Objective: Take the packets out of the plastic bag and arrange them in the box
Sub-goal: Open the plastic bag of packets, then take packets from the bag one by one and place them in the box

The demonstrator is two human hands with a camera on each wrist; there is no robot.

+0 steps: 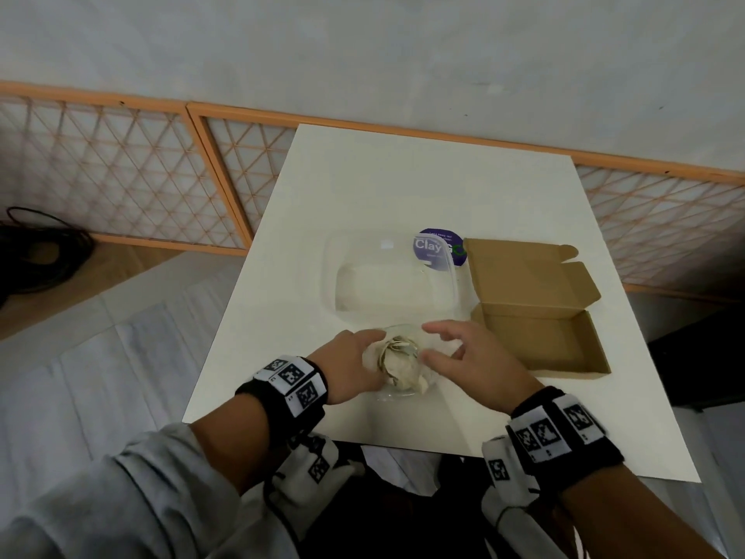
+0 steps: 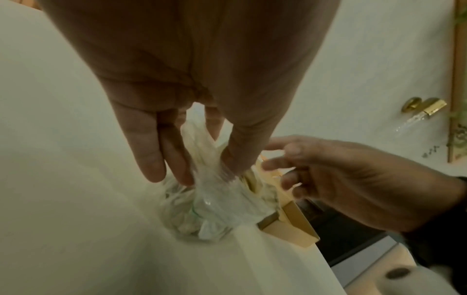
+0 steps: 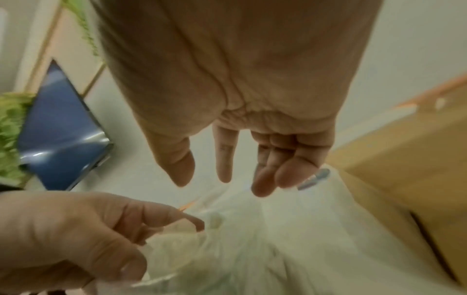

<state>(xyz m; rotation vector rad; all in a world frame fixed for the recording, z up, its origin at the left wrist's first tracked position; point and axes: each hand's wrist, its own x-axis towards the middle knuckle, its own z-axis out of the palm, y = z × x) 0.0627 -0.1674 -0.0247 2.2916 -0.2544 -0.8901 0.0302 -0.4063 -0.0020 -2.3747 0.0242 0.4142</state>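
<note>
Plastic bag (image 1: 399,363) aside, the biggest thing here is the white surface (image 1: 403,187), which carries everything else. Near its middle lies a clear plastic container (image 1: 387,276), with a purple round label (image 1: 441,248) showing behind its far right corner. To the right of the container sits the cardboard box (image 1: 540,316), open, its lid flap folded back away from the person and its tray bare.

The plastic bag rests on the surface at the near edge, in front of the container and left of the box. It is transparent and bunched, and pale crumpled packets (image 2: 202,215) show through it. The left hand (image 1: 350,365) pinches the gathered neck of the bag between thumb and fingers, as the left wrist view shows plainly. The right hand (image 1: 475,361) hovers just beside the bag with fingers spread and loosely bent, gripping nothing; whether its fingertips touch the plastic cannot be told.
</note>
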